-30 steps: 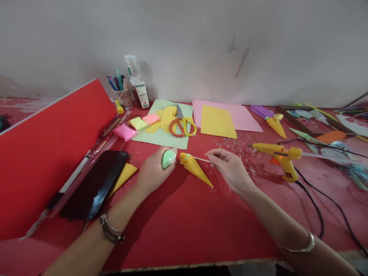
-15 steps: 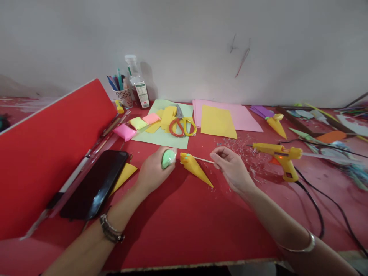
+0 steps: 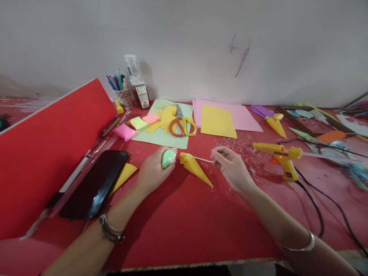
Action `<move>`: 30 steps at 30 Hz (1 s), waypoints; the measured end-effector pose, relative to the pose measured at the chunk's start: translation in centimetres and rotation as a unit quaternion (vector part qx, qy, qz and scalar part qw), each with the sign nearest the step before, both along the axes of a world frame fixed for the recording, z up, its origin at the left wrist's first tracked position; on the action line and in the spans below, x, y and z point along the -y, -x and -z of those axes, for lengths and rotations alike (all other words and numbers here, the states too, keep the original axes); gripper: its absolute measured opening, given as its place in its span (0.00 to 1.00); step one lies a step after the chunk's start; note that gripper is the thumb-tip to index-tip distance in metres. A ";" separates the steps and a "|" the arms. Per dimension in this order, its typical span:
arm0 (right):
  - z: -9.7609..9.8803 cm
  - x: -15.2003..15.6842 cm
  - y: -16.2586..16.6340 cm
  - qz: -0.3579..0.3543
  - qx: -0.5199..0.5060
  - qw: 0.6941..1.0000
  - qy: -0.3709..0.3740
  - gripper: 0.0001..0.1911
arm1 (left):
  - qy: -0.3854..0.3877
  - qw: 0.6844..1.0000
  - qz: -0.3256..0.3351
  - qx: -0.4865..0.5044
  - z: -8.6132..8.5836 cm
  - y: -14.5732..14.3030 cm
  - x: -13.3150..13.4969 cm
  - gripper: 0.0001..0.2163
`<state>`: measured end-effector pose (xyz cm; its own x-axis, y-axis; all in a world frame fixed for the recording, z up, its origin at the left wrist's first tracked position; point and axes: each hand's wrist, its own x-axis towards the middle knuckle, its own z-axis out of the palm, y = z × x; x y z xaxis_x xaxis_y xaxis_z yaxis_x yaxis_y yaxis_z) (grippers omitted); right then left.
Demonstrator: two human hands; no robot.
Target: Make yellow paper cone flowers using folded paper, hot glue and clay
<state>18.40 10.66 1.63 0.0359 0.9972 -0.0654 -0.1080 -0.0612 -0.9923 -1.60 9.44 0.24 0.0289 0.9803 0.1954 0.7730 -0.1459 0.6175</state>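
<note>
My left hand (image 3: pixel 153 168) is closed around a clear plastic packet of mint-green modelling clay (image 3: pixel 168 158), which bulges out beside the thumb. My right hand (image 3: pixel 231 166) is in a pinch with thumb and fingertips together; whatever is between them is too small or hidden to make out. Between the two hands, a yellow paper cone (image 3: pixel 197 170) lies on the red table, with small green dabs at its wide end. A thin pale stick (image 3: pixel 202 159) runs from behind that end towards my right fingers; I cannot tell if they touch it.
A yellow glue gun (image 3: pixel 277 153) with a lit light and black cable stands at right. Scissors (image 3: pixel 183 126), clay packets (image 3: pixel 125 132) and paper sheets (image 3: pixel 219 121) lie at the back. A phone (image 3: pixel 94 184) and a red board (image 3: pixel 54 153) are at left.
My right hand's fingertips have shifted very slightly, and a little less of the stick shows. My left hand and the cone are still.
</note>
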 end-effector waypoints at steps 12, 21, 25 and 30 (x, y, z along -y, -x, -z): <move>0.0 0.0 -0.1 0.005 -0.035 0.999 0.024 0.11 | 0.000 1.000 0.000 -0.002 0.0 0.0 0.0 0.11; 0.1 0.1 0.1 -0.008 -0.049 0.999 0.011 0.10 | 0.000 1.000 0.000 0.006 0.0 -0.1 0.0 0.11; 0.3 0.0 -0.1 -0.020 -0.078 0.997 0.008 0.09 | 0.001 1.000 0.001 0.009 0.0 -0.1 0.1 0.11; 0.2 0.0 -0.3 -0.016 -0.079 0.997 0.023 0.10 | 0.005 1.000 -0.003 0.003 -0.2 -0.1 0.1 0.11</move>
<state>18.67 10.66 1.43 -0.0107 0.9936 -0.1126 -0.2595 -0.1115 -0.9593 -1.48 9.33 0.42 0.0219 0.9824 0.1853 0.7696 -0.1348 0.6241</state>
